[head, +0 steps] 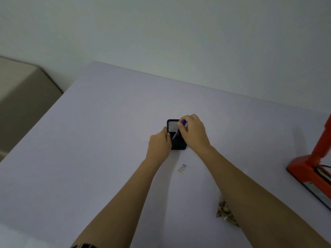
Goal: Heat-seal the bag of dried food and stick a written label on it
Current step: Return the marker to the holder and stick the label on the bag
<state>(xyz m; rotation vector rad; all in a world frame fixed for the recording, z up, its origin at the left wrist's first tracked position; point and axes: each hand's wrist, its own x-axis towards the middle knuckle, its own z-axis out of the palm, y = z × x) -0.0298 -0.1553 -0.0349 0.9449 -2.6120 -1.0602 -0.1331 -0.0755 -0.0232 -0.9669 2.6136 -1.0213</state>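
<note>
- Holder [176,142]: black mesh, upright in the middle of the counter [107,122]. The left hand [159,142] grips its left wall.
- Pen [183,122]: blue-topped, slanted inside the holder. The right hand [192,133] pinches its upper end.
- Label [182,167]: small printed slip, flat on the counter, near the holder, between the forearms.
- Bag [224,213]: clear, with brown dried food inside, partly hidden under the right forearm. Whether its mouth is sealed cannot be told.
- Sealer [311,169]: orange, arm raised, at the right edge, well apart from the bag.
- Risks, as judged:
  - The light holder may tip or slide if the left grip slackens while the pen moves.
  - The right forearm crosses the bag and could drag it, spilling food if it is unsealed.
  - A wrist could brush the label away.
</note>
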